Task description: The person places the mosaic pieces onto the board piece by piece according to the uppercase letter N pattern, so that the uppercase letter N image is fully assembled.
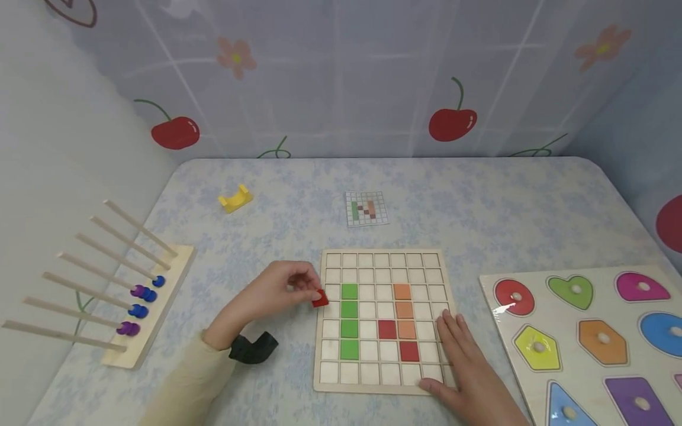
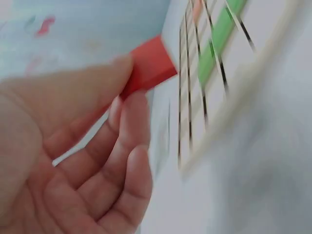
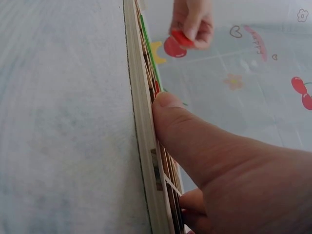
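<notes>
Between thumb and fingertips my left hand [image 1: 285, 288] pinches a red square tile [image 1: 320, 298], held by the left edge of a wooden grid board [image 1: 318, 355]. In the left wrist view the red tile [image 2: 152, 64] sticks out past the thumb, apart from the board. A column of green tiles [image 1: 348, 319], several orange tiles [image 1: 403, 310] and two dark red tiles [image 1: 409, 351] lie in the board's cells. My right hand [image 1: 469, 376] rests with extended fingers on the board's lower right edge; in the right wrist view its thumb [image 3: 180, 129] touches the rim.
A small printed grid card [image 1: 366, 208] lies behind the board. At left stands a peg rack [image 1: 160, 313] with blue and purple beads. A black curved piece [image 1: 254, 348] lies near the left wrist, a yellow piece [image 1: 236, 199] farther back, a knobbed shape puzzle [image 1: 565, 313] at right.
</notes>
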### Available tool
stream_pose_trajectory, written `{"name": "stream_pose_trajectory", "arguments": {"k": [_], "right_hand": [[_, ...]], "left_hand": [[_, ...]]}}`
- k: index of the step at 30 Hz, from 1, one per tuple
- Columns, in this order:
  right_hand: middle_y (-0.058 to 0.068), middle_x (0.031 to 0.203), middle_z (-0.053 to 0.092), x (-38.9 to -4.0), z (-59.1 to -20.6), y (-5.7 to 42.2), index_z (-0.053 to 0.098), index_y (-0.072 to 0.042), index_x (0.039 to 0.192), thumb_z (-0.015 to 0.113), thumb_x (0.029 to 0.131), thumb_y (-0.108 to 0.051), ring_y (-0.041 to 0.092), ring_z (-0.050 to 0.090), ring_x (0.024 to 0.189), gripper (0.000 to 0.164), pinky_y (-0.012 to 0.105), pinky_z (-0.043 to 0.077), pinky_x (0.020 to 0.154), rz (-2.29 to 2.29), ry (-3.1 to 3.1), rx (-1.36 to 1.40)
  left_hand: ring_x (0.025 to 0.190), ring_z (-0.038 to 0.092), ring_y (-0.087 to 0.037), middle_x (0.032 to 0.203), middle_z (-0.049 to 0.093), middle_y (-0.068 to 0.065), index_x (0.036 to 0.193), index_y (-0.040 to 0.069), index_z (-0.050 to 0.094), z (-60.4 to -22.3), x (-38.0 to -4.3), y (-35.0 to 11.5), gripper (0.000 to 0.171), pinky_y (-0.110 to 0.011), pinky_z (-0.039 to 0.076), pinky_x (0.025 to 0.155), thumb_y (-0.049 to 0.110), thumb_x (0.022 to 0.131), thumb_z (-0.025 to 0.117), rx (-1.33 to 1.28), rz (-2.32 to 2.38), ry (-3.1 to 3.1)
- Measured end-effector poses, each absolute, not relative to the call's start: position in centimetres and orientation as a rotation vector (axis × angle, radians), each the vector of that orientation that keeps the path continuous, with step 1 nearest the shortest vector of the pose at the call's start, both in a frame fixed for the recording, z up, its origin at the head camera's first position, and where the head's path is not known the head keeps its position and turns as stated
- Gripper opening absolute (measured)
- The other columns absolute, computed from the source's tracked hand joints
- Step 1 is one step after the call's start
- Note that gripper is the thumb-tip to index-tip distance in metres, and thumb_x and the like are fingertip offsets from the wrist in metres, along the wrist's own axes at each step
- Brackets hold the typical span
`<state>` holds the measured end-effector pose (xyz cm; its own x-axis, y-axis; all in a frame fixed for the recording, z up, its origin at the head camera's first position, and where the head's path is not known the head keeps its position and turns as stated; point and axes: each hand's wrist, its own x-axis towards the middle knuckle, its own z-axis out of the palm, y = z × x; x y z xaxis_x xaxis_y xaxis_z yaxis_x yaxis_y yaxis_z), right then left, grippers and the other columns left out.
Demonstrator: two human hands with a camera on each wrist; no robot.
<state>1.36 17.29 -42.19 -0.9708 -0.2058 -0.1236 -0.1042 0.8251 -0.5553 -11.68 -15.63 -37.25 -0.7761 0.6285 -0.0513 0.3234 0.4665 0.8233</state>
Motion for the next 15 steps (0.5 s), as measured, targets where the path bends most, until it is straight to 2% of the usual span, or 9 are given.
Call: {"name": "stream_pose_trajectory", "arguments": {"k": [7, 12, 15], "right_hand": [[0.013, 0.151, 0.022, 1.5, -42.4, 17.2, 0.028, -0.003, 0.147, 0.069, 0.071, -0.060, 0.029, 0.008, 0.139, 0.104, 0.055, 0.030, 0.099, -0.927, 2.827, -0.250], [0.014, 0.151, 0.022, 1.5, -42.3, 17.2, 0.027, -0.003, 0.147, 0.068, 0.072, -0.062, 0.029, 0.008, 0.139, 0.103, 0.055, 0.031, 0.099, -0.909, 2.834, -0.255], [0.014, 0.151, 0.021, 1.5, -42.2, 17.3, 0.027, -0.003, 0.147, 0.066, 0.072, -0.063, 0.030, 0.008, 0.139, 0.104, 0.054, 0.031, 0.099, -0.893, 2.838, -0.253]], "left_hand": [[0.067, 0.055, -0.007, 0.074, 0.059, 0.009, 0.086, 0.012, 0.066, -37.7, -12.8, -9.8, 0.003, -0.027, 0.047, 0.064, 0.013, 0.087, 0.069, 0.937, 1.186, 2.312], [0.065, 0.054, -0.006, 0.070, 0.058, 0.010, 0.085, 0.011, 0.067, -38.7, -13.1, -8.2, 0.003, -0.026, 0.046, 0.063, 0.011, 0.088, 0.067, 0.957, 1.111, 2.312], [0.064, 0.053, -0.005, 0.068, 0.058, 0.011, 0.082, 0.015, 0.068, -38.9, -13.1, -7.7, 0.007, -0.025, 0.046, 0.062, 0.010, 0.087, 0.068, 0.971, 1.045, 2.344]]}}
